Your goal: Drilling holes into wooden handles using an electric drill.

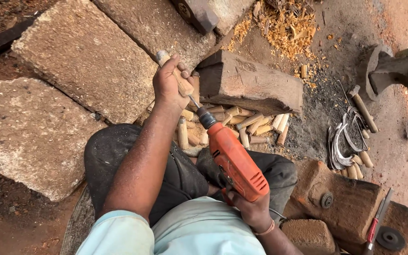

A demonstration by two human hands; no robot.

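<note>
In the head view the person sits on the ground, and the left hand [168, 85] is closed firmly around a short wooden handle [178, 75], holding it tilted with its lower end toward the body. The right hand [251, 210] is wrapped around the grip of an orange electric drill [234, 163], and the drill bit [194, 101] meets the end of the handle, so the boring of this piece seems to be in progress; how deep the bit has gone I cannot tell. Just below the left hand, against a dark wooden block [251, 82], lies a pile of similar wooden handles [242, 125]; whether these are already drilled is too small to see. At the right, on the ground, lie several curved metal blades [343, 144], some of them with handles already attached, so I judge that part of the work is finished. Wood shavings [284, 23] lie beyond the block, and large stone slabs [86, 56] are at the left.
</note>
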